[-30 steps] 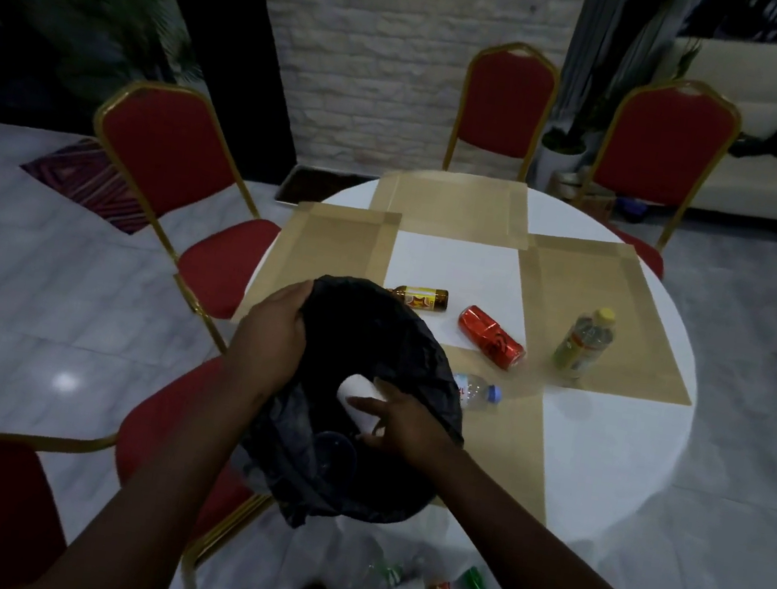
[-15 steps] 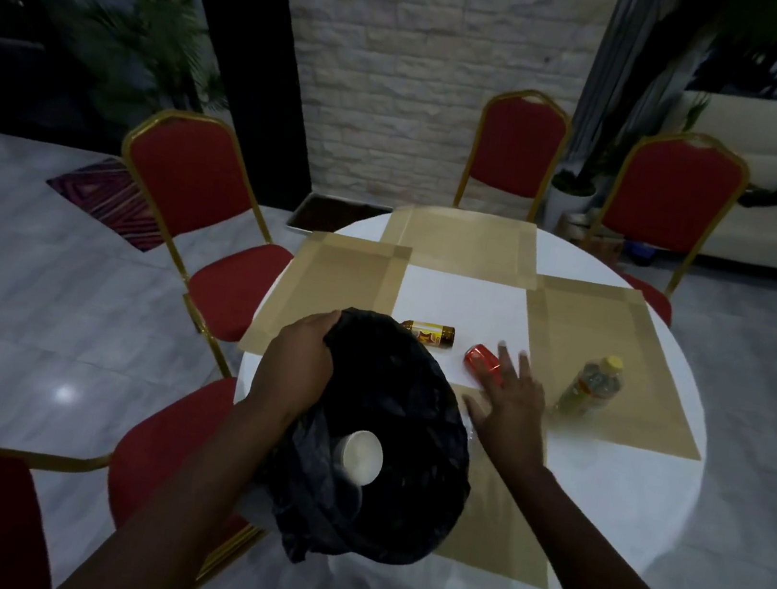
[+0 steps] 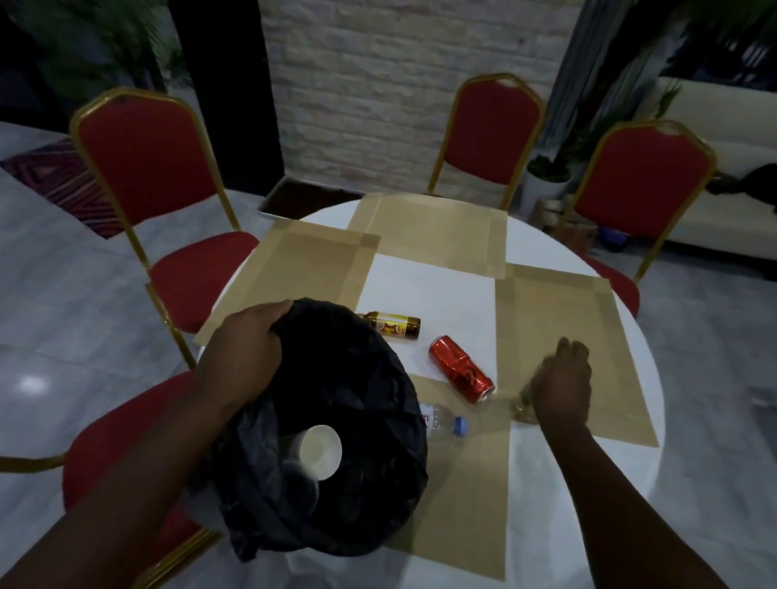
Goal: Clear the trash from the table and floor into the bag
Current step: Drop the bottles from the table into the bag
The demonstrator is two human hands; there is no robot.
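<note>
Your right hand (image 3: 563,386) curled over the upright bottle (image 3: 522,406) on the table (image 3: 431,295); grip its middle firmly, while your left hand (image 3: 245,348) held the bag (image 3: 357,421) open.

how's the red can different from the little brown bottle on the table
The red can is dented and crumpled; the brown bottle looks intact. The can is wider with a shiny red skin; the bottle is slimmer, dark with a yellow label. The can lies diagonally, partly on a tan placemat; the bottle lies crosswise on the white tablecloth, one end at the black bag. Both lie on their sides, untouched.
</note>
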